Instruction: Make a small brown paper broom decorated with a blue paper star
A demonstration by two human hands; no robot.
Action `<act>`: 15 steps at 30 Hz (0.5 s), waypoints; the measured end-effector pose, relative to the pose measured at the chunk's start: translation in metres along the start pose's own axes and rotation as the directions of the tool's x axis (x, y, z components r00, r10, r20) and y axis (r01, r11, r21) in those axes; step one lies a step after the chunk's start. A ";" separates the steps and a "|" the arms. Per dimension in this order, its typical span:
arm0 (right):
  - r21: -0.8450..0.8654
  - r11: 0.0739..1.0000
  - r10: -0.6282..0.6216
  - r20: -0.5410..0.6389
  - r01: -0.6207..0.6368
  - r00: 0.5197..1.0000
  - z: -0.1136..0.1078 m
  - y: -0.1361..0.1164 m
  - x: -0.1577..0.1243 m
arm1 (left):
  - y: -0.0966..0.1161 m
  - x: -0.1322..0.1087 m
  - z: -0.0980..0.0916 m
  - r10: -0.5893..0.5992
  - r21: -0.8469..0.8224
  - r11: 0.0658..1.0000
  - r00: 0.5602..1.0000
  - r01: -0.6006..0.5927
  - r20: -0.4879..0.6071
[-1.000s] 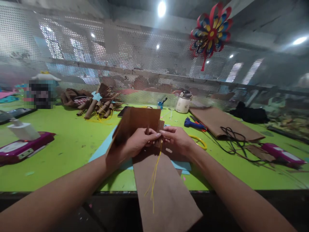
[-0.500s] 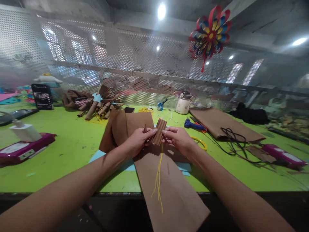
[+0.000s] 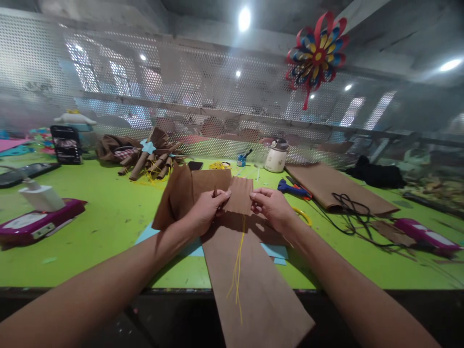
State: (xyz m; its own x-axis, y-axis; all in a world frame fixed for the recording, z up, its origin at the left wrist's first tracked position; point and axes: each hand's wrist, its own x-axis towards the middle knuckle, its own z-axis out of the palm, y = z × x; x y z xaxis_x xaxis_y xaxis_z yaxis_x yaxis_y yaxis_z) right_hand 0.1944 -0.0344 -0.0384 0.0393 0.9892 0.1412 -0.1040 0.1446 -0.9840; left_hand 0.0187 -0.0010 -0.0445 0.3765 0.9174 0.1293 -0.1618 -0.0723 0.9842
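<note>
Between my two hands a small pleated piece of brown paper [image 3: 239, 195] is stretched out, its creases running up and down. My left hand [image 3: 209, 209] pinches its left edge, and a thin brown strip sticks up by the fingers. At the right edge my right hand [image 3: 270, 205] pinches it with thumb and fingers. Yellow string [image 3: 238, 263] hangs below the pleated piece, over a long sheet of brown paper [image 3: 253, 290] that reaches past the table's front edge. A curled brown paper [image 3: 174, 198] stands left of my hands, with light-blue paper [image 3: 277, 251] underneath.
On the green table [image 3: 108, 212], a blue-handled tool [image 3: 293, 188] and a yellow ring [image 3: 303, 216] lie to the right, near folded brown paper [image 3: 337, 186] and a black cord [image 3: 350, 208]. Rolled paper bundles [image 3: 152, 159], a white jug [image 3: 276, 158] and a phone [image 3: 66, 145] stand behind.
My hands have moved slightly apart, and the pleated paper between them has spread from a narrow, tilted bundle into a wider, flatter piece. The view has shifted slightly.
</note>
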 end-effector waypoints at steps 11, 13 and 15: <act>-0.049 0.997 -0.063 -0.018 0.062 0.998 0.006 -0.005 -0.004 | 0.001 -0.002 0.004 0.182 0.168 0.974 0.969 -0.154 -0.167; -0.053 0.997 -0.066 -0.027 0.064 0.997 0.007 -0.005 -0.004 | 0.001 -0.002 0.004 0.212 0.196 0.965 0.959 -0.175 -0.190; -0.066 0.996 -0.068 -0.044 0.065 0.997 0.007 -0.004 -0.004 | 0.001 -0.002 0.005 0.233 0.213 0.958 0.953 -0.191 -0.193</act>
State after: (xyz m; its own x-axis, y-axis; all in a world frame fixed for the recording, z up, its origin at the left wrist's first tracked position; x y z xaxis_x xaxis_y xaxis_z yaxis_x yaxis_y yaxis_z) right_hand 0.1878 -0.0390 -0.0339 0.0899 0.9750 0.2032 -0.0355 0.2071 -0.9777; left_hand 0.0219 -0.0049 -0.0432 0.1449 0.9333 0.3287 -0.0325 -0.3275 0.9443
